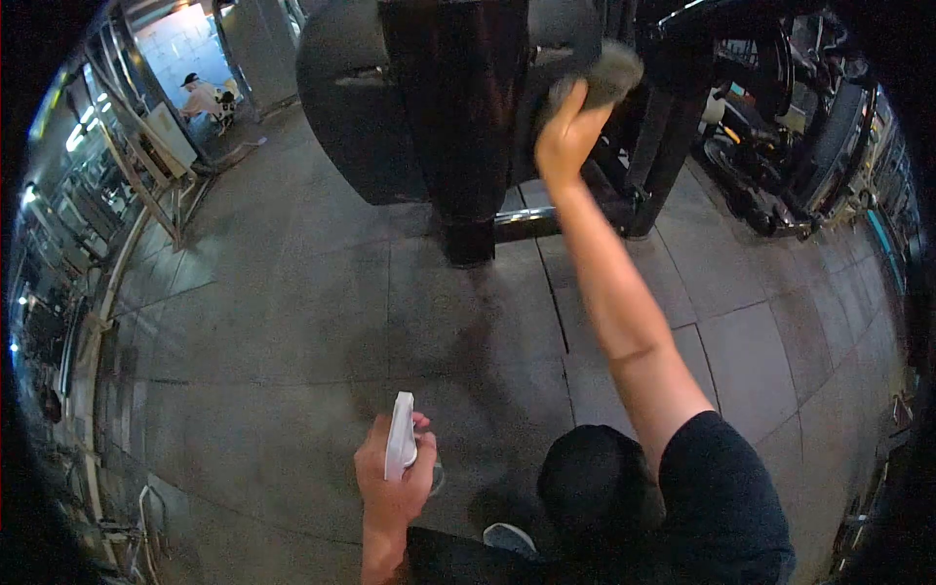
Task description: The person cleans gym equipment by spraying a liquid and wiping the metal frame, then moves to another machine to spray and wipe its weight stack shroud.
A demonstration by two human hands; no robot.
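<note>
My right hand [570,136] is stretched out ahead, its fingers wrapped round a grey cloth [616,73] that is smeared by motion. The cloth overlaps the right side of a black gym machine [448,107] with large rounded dark panels. Low in front of my body, my left hand [395,478] is closed round a spray bottle with a white head [400,439]. Most of the bottle's body is hidden beneath the hand and head; a small see-through part shows beside the wrist.
Dark rubber tiles [292,322] cover the floor. Another black machine [770,146] stands at the right. A person [203,97] in a dark cap is low down at the far left, near a bright window. Frames and mirrors line the left wall.
</note>
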